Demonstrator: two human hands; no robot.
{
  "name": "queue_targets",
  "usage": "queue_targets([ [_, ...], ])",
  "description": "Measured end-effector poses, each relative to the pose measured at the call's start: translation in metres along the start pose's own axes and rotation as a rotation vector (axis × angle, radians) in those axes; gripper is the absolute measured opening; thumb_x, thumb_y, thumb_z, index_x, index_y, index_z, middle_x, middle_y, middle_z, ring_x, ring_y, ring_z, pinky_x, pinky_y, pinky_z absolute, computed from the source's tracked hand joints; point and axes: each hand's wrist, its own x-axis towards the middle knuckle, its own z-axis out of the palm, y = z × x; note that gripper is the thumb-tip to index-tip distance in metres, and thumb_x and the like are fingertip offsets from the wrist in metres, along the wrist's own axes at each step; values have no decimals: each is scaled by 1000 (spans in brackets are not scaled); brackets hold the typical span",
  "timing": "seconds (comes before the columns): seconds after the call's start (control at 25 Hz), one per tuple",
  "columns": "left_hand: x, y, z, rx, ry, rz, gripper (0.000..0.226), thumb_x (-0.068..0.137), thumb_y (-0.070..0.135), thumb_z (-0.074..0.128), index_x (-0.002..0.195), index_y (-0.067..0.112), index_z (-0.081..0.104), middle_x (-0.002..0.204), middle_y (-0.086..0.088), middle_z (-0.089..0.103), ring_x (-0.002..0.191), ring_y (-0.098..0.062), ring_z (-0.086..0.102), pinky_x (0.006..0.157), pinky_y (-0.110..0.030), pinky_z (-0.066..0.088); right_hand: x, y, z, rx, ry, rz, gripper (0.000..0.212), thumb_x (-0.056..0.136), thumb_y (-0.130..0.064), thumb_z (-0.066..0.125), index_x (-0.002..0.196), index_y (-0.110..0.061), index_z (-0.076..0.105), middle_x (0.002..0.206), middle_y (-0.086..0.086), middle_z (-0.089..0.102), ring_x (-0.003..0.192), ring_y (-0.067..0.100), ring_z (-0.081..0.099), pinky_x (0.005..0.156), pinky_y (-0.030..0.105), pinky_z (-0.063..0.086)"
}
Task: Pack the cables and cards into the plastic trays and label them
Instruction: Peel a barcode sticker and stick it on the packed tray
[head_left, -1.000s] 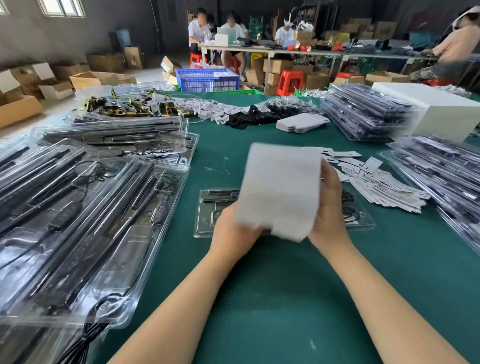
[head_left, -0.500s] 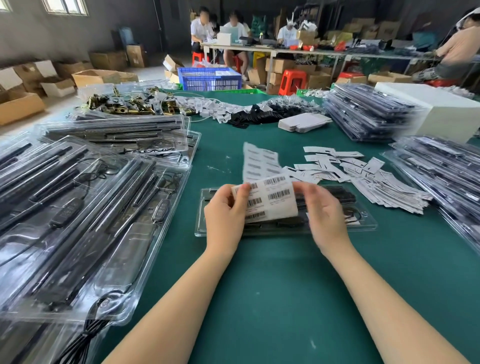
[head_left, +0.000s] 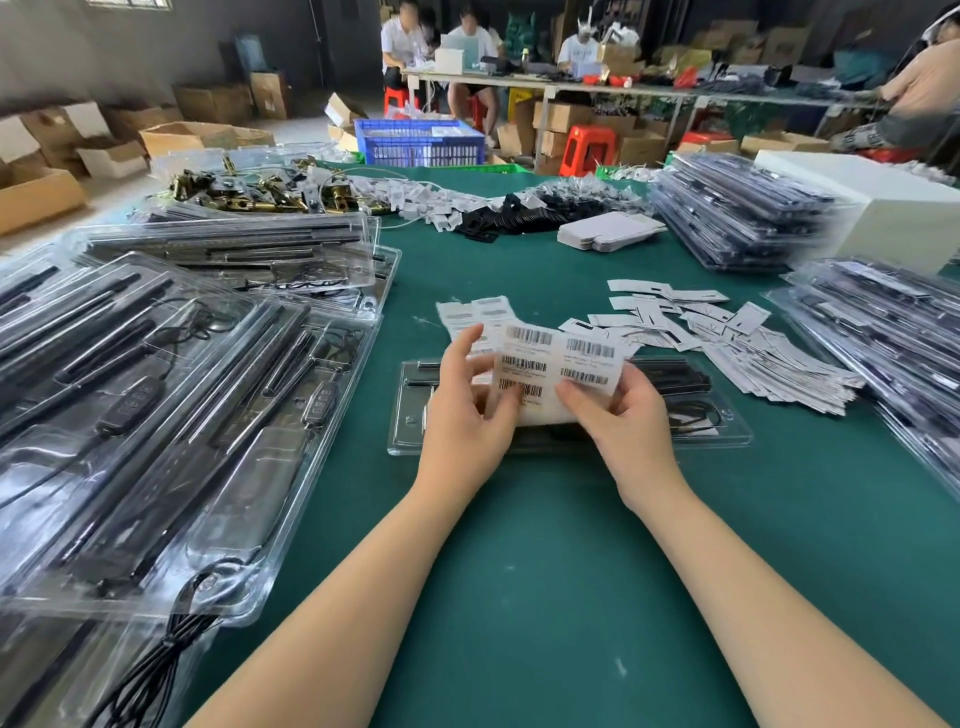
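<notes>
Head view: both hands up over the green table (head_left: 519, 571), working a label sheet (head_left: 563, 366) between them. Left hand (head_left: 470, 410) pinches its left edge, right hand (head_left: 621, 415) pinches the lower right. Directly beneath lies a clear tray (head_left: 410, 421) holding black cables; loose cards (head_left: 753, 358) are just right.

A packing workshop: stacked plastic trays (head_left: 171, 415) crowd the green bench (head_left: 545, 545), cardboard boxes (head_left: 202, 135) line the floor, workers sit at a far table (head_left: 649, 91)
</notes>
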Motion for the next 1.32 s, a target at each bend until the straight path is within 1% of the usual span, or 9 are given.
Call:
queue_targets([
  [0.08,1,0,-1,5,67,32,46,85,15,69,108,49,47,111,24,57,90,0,64,80,-25,53,-2,-2,0,-3,-94,25,19,84,-9,73,96,-23,70,97,-15,74,94,1,69,75,12,50],
  [0.2,0,-1,-2,191,102,166,17,85,17,71,98,28,67,114,11,57,106,7,52,93,-22,45,-3,2,2,-36,-53,46,10,89,-19,68,93,-27,71,97,-22,73,96,-5,66,76,9,48],
  [0.32,-5,2,2,260,-48,172,34,82,27,74,115,20,68,129,12,53,117,8,45,98,-10,36,0,2,2,98,12,133,11,90,-28,66,99,-24,70,104,-16,73,102,1,66,81,15,50],
  [0.4,-7,4,4,271,-85,213,47,81,28,76,126,19,63,136,11,48,122,9,39,99,-4,31,1,0,-3,188,-75,158,18,83,-33,72,99,-26,73,108,-11,73,104,5,67,81,17,52],
  [0.52,-5,3,1,297,-64,230,51,83,22,74,131,17,59,141,8,47,121,13,34,96,-1,29,-1,-1,-8,100,-279,142,22,78,-22,77,99,-31,76,112,-6,72,109,11,66,89,25,54],
  [0.6,-4,4,-1,329,-68,231,49,85,20,73,131,18,59,142,6,48,120,14,34,94,0,30,-3,0,-7,73,-316,116,26,79,-19,78,103,-27,75,114,-4,72,111,13,65,92,27,53],
  [0.84,-7,8,2,260,-31,272,26,86,23,72,111,20,73,122,7,66,111,-9,59,91,-31,51,-4,-2,-5,104,-288,94,25,91,-7,62,110,-22,68,114,-8,71,111,8,64,85,17,51],
  [1.04,-4,8,0,151,-36,205,19,88,20,68,106,19,75,113,6,70,107,-4,61,91,-13,44,-8,-7,-2,-55,-301,-8,25,95,-6,56,108,-24,68,107,-18,71,109,-3,62,87,10,45],
  [1.32,-3,8,0,110,-38,172,17,90,19,65,102,18,76,110,8,71,109,-1,60,92,-17,46,-9,-5,-4,-215,-313,-101,25,97,-11,55,116,-22,66,121,-11,66,118,0,57,100,16,42],
])
